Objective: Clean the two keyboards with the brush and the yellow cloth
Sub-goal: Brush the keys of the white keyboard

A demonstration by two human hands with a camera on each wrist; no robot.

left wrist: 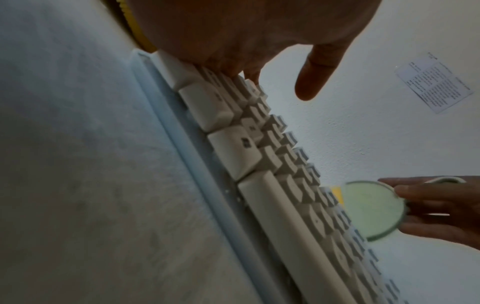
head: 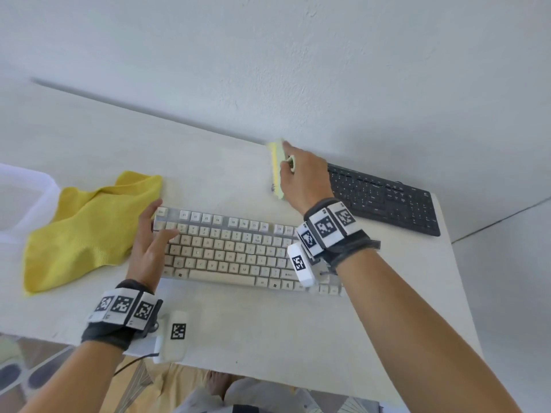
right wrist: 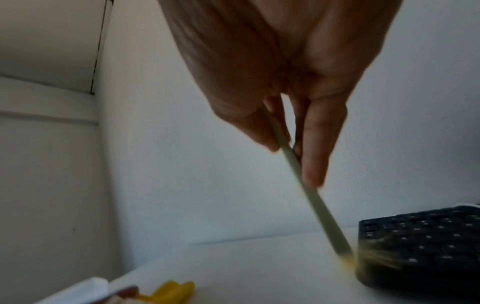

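Holding the brush (head: pixel 276 169) in the right hand (head: pixel 301 177), thumb and fingers pinching the pale green handle, which is blurred in every view. It's sitting above the table (head: pixel 238 323) in the gap between the white keyboard (head: pixel 238 248) and the black keyboard (head: pixel 384 198), beside the black one's left end. In the right wrist view the bristle end is showing just beside that keyboard's corner; I can't tell if it's touching.

Left hand (head: pixel 150 245) is resting flat on the white keyboard's left end, fingers straight and slightly spread, gripping nothing. Yellow cloth (head: pixel 86 231) is lying crumpled on the table just left of that hand, untouched. A translucent tub (head: pixel 44 186) is sitting at the far left edge.

I'm reading this as bringing the brush to a keyboard, cleaning barely begun. To do it well, I'm thinking:
- keeping the left hand pressing so the white board isn't sliding
- angling bristles into the gaps between key rows, sweeping along each row one way
- staying light on the keys to avoid popping caps
- pushing debris toward an edge for the cloth afterwards
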